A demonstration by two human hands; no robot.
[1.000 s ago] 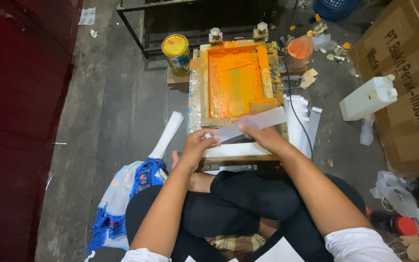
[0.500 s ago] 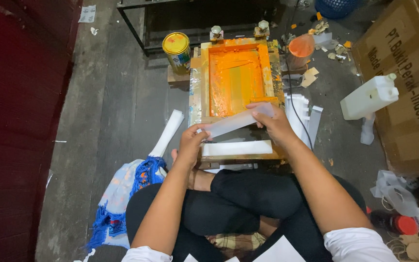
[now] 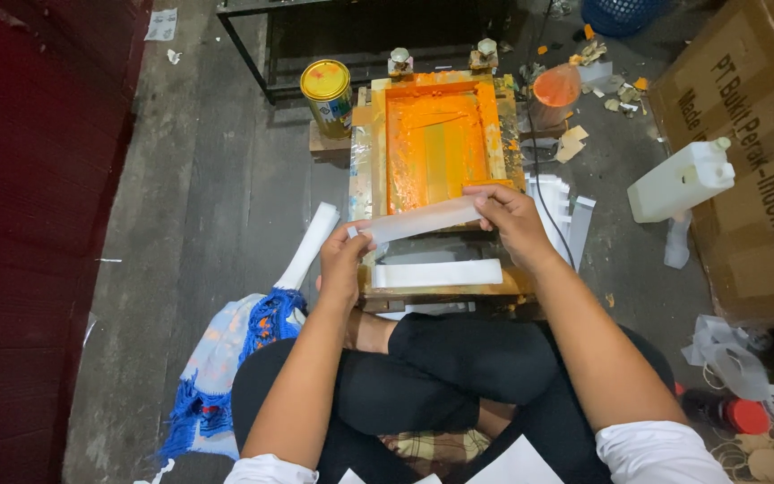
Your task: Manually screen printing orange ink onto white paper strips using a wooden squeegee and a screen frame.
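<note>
Sitting cross-legged on the dark floor, we hold a long white strip point(image 3: 418, 219) stretched between our two hands, just above the near edge of the wooden screen-printing frame point(image 3: 505, 157). Our left hand point(image 3: 344, 260) pinches the strip's left end between thumb and fingers; our right hand point(image 3: 508, 213) grips the right end, fingers curled over it. The strip tilts slightly, its right end higher.

The frame's mesh is coated in orange ink point(image 3: 436, 143). On the frame's near rail, just below the strip we hold, lies a second white strip point(image 3: 436, 272), flat and apart from our hands.

Left of the frame stands a paint can with a yellow lid point(image 3: 327, 91). At the frame's right far corner sits an orange-stained cup point(image 3: 555, 90). A stack of white strips point(image 3: 566, 215) lies to the right of the frame, beside our right wrist. Further right a white plastic jug point(image 3: 678, 182) rests against a cardboard box point(image 3: 745, 134). A blue and white cloth point(image 3: 226, 358) lies by our left knee, with a white roll point(image 3: 309, 246) above it.
</note>
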